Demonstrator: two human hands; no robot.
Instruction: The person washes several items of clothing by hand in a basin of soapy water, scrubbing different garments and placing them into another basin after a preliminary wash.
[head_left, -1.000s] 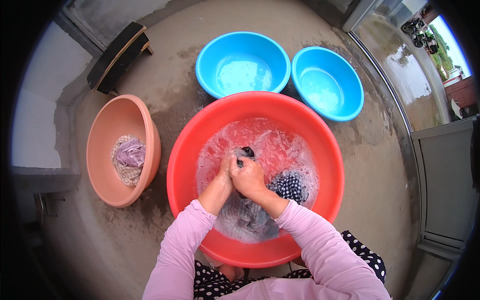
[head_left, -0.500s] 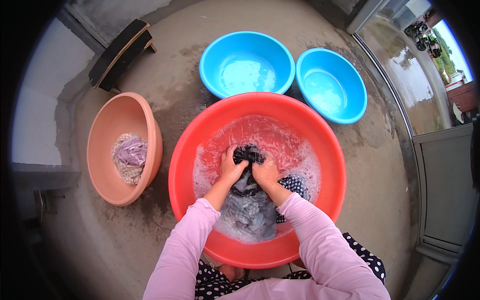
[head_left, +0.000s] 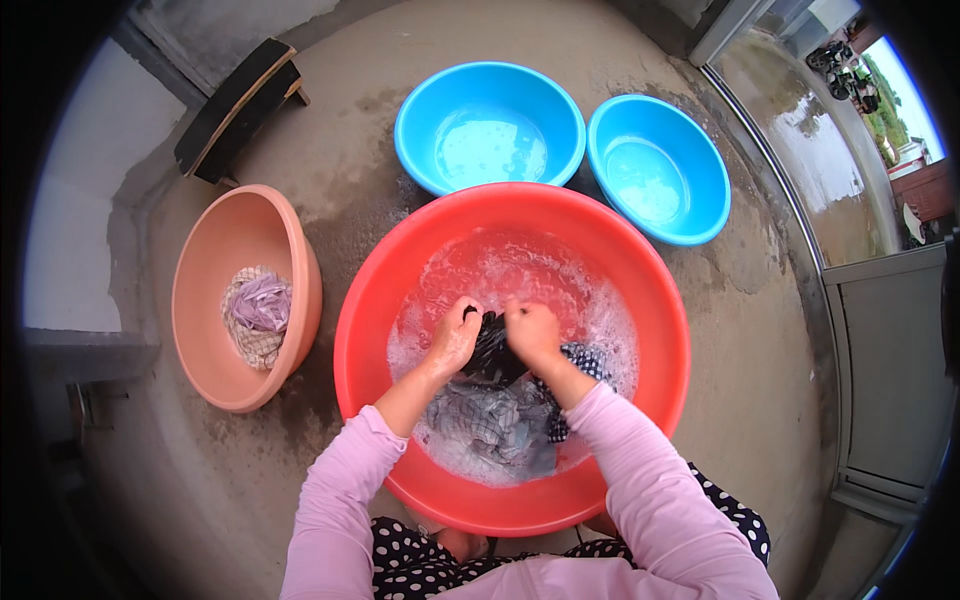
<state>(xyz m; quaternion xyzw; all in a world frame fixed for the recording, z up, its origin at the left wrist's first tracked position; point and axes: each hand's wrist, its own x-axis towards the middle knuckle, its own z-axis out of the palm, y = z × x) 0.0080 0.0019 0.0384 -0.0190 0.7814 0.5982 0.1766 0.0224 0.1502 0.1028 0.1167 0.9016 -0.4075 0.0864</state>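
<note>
A large red basin (head_left: pixel 655 340) holds soapy water and wet clothes. My left hand (head_left: pixel 456 335) and my right hand (head_left: pixel 532 332) grip a dark, wet garment (head_left: pixel 491 356) over the middle of the water, one hand on either side, with the cloth stretched between them. Below it lies a bundle of grey checked cloth (head_left: pixel 472 425) in the suds, and beside that, on the right, a black-and-white checked cloth (head_left: pixel 585 360) is partly under my right forearm.
Two blue basins (head_left: pixel 422 135) (head_left: pixel 705 190) stand beyond the red one. A peach basin (head_left: pixel 205 300) with pale cloths sits at left, a black wooden stool (head_left: pixel 235 110) behind it. On the right, a door frame opens onto wet ground (head_left: pixel 810 170) with motorcycles outside.
A second ago my hands were bunched together on the dark cloth; they then spread apart. Since half a second ago they have shifted slightly, drawing the garment taut between them.
</note>
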